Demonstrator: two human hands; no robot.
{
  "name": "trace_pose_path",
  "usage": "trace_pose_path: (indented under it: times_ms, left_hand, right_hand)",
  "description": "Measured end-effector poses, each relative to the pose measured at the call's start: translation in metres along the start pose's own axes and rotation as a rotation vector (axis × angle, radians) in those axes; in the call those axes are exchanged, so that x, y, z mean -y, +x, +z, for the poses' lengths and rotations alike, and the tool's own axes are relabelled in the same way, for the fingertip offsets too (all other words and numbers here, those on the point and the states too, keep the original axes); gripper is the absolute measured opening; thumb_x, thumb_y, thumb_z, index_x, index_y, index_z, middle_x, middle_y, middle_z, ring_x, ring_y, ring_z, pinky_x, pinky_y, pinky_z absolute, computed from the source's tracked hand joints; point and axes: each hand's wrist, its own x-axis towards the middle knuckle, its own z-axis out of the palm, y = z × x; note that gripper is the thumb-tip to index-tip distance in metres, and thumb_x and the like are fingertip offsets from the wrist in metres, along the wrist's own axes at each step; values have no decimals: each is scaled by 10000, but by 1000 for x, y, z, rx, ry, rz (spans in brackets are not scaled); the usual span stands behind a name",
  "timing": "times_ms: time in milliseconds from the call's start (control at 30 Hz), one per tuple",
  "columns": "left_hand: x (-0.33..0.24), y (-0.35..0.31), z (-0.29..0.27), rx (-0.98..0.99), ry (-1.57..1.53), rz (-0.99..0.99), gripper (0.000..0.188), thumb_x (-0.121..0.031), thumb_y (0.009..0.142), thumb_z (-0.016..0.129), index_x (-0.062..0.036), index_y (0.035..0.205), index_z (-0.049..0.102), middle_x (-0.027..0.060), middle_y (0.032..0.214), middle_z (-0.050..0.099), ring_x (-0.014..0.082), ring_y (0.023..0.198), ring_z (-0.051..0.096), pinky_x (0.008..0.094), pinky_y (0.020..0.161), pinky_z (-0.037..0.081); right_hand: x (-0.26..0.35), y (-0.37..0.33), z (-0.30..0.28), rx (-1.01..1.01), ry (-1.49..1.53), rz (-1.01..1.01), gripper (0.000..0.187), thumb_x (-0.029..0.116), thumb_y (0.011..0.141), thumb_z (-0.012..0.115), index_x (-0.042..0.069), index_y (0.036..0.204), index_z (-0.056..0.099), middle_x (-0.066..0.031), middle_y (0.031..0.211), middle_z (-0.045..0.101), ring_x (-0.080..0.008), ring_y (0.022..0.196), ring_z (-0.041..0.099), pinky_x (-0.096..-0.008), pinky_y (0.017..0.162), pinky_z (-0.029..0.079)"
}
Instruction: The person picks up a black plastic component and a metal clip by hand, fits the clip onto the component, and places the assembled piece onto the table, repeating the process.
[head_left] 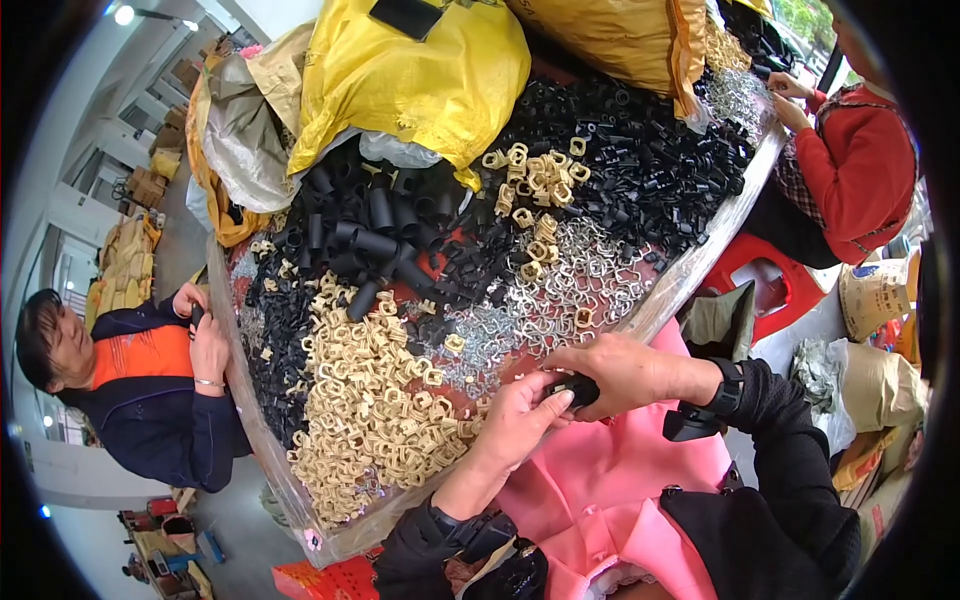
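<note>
Just off the table's near right edge, both of my hands are closed on one small black plastic part (574, 388). My left hand (520, 415) pinches it from the left, thumb on top. Wrapped round its other side are the fingers of my right hand (625, 370), which hide much of it, so its exact kind does not show. Beyond my hands lie bent silver metal wire clips (575, 280) and a patch of small grey metal pieces (470, 340). A wide heap of cream plastic rings (370, 400) spreads to the left of my left hand.
Black tubes (385, 225) and small black parts (640, 140) cover the far table. Yellow sacks (420, 80) stand behind them. The wooden table rim (700, 270) runs near me. Co-workers sit left (150, 380) and far right (850, 170); a red stool (775, 285) stands at right.
</note>
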Motion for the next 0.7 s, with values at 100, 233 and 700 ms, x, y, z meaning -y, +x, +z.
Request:
trace_pose_path:
  times_ms: [100, 233, 700]
  left_hand:
    - [-4, 2, 2, 9, -14, -37, 275, -92, 830, 511, 47, 1066, 482, 60, 887, 579, 81, 692, 555, 187, 620, 463]
    - [-3, 14, -4, 7, -23, -7, 319, -94, 822, 523, 39, 1104, 455, 58, 881, 576, 81, 681, 550, 188, 599, 465]
    - [-16, 16, -17, 29, -70, 107, 641, -69, 774, 583, 5, 1275, 191, 96, 976, 528, 120, 760, 553, 217, 617, 479]
  right_hand:
    - [-3, -1, 6, -34, 48, 17, 472, 261, 589, 683, 35, 955, 488, -177, 759, 580, -318, 711, 580, -404, 629, 453]
    - [-5, -3, 10, -75, 90, 75, 535, 253, 584, 688, 34, 1024, 477, -183, 848, 569, -317, 810, 564, -392, 673, 451]
    - [-18, -10, -5, -213, 268, -470, 725, 318, 635, 689, -7, 1200, 372, -178, 1130, 438, -329, 1054, 430, -390, 884, 352]
